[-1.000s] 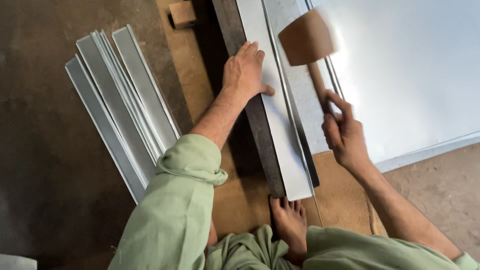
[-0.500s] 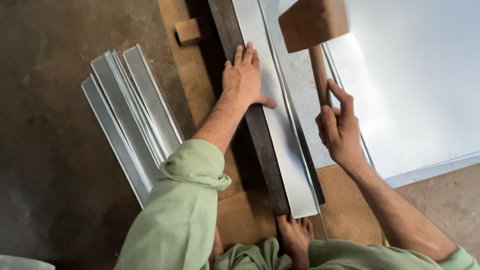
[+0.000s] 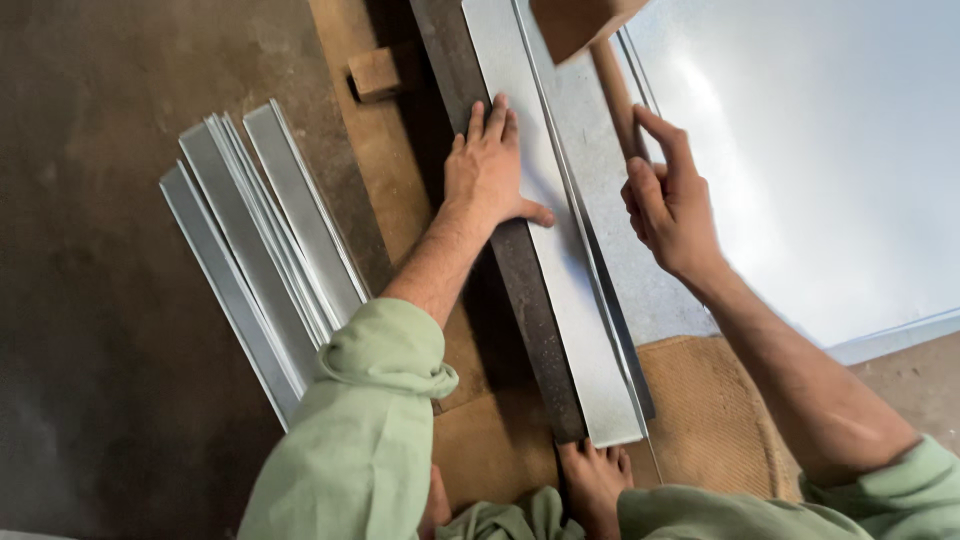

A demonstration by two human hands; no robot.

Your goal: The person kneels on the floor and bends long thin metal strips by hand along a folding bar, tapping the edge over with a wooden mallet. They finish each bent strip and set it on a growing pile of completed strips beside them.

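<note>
At twelve o'clock of the view, the right hand (image 3: 672, 205) has its grip closed around the handle of a wooden mallet (image 3: 585, 30), whose head sits raised at the top edge. The left hand (image 3: 490, 170) lies open and flat, gripping nothing, pressing a folded sheet-metal strip (image 3: 565, 290) onto a dark steel bar (image 3: 520, 290) running from twelve to six o'clock. At nine o'clock a stack of finished metal strips (image 3: 265, 240) rests on the floor (image 3: 90, 300); a bare foot (image 3: 595, 480) touches the bar's near end.

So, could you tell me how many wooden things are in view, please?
2. A wooden mallet in the right hand at the top, and a small wooden block on the floor, upper left of the left hand.
</note>
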